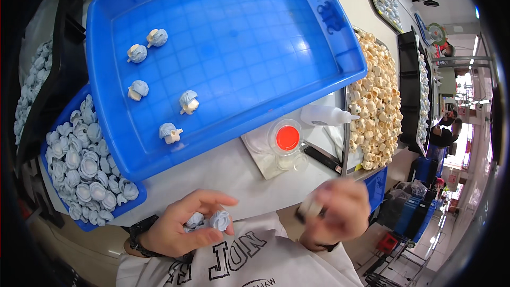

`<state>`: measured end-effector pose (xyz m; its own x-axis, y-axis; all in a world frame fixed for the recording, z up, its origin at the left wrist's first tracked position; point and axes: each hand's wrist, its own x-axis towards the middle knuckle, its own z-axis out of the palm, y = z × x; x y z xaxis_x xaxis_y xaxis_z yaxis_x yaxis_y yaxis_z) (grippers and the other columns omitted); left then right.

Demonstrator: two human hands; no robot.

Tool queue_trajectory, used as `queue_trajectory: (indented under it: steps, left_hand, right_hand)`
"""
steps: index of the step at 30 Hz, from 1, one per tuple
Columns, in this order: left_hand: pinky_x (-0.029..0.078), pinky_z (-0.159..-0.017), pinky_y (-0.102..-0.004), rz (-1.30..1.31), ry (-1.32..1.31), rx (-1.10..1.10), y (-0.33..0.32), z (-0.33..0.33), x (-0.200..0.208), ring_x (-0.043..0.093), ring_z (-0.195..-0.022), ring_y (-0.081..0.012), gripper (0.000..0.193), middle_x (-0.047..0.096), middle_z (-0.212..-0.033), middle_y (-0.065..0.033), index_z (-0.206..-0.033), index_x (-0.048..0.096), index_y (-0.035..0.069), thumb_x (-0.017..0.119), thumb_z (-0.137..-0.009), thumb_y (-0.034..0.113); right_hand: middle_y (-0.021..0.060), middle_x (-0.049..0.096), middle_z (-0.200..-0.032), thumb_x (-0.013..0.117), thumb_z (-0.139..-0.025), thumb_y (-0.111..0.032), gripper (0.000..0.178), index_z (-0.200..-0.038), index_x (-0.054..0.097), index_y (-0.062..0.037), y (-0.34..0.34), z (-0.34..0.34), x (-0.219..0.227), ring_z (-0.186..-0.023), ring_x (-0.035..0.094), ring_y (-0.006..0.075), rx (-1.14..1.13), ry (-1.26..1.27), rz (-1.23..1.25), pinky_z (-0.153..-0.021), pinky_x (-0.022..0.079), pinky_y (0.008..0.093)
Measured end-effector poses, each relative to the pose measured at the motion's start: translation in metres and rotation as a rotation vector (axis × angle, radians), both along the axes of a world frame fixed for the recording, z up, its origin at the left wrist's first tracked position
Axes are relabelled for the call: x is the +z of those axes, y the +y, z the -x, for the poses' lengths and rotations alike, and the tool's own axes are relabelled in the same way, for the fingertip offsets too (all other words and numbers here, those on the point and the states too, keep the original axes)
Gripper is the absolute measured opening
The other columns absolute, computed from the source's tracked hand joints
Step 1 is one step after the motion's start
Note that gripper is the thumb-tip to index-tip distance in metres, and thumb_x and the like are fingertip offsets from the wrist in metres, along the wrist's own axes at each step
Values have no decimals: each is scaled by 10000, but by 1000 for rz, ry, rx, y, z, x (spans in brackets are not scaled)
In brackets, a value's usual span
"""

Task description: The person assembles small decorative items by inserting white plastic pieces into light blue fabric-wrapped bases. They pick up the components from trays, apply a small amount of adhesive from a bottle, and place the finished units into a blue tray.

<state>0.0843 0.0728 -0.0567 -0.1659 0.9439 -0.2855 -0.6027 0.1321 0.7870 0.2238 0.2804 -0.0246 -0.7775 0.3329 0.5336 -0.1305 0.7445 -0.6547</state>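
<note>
My left hand is curled, palm up, around light-blue ruffled caps; one cap shows by the fingertips and another deeper in the palm. To its right, my right hand is closed and smeared by motion. A small pale thing with a dark part shows at its fingertips, too blurred to name. Beyond both hands lies a large blue tray. Several small figures with light-blue caps on cream bodies sit in it, such as this figure near its front.
Left of the tray, a blue bin holds many light-blue caps. Cream hollow pieces fill a tray at right. Between stand a cup with red contents, a white squeeze bottle and a black-handled knife. A person is far right.
</note>
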Motion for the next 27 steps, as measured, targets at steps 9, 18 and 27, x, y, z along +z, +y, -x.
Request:
queue_trajectory:
  steps: [9, 18, 27]
  left_hand:
    - [418, -722, -213, 63, -13, -5, -4, 3, 0, 523, -778, -75, 376, 573, -859, -28, -1168, 542, 9, 631, -837, 166]
    - [407, -628, -204, 3, -34, 54, -3, 1, 1, 507, -691, -67, 355, 588, -829, -56, -1156, 502, -16, 545, -886, 211]
    - [387, -594, -184, 34, -117, 43, -4, 4, 1, 483, -615, -43, 349, 610, -802, -65, -1185, 468, -28, 499, -904, 176]
  right_hand:
    - [93, 566, -803, 675, -585, 38, 365, -944, 634, -22, 28, 8, 13, -637, 566, 205, -19, -435, -179, -534, 448, 283]
    - [91, 558, -799, 665, -605, 40, 357, -953, 632, -35, 27, 13, 7, -665, 556, 216, 5, -450, -190, -539, 445, 300]
    - [90, 559, -800, 668, -597, 37, 336, -923, 630, -37, 27, 12, 6, -658, 560, 220, -21, -454, -185, -536, 447, 300]
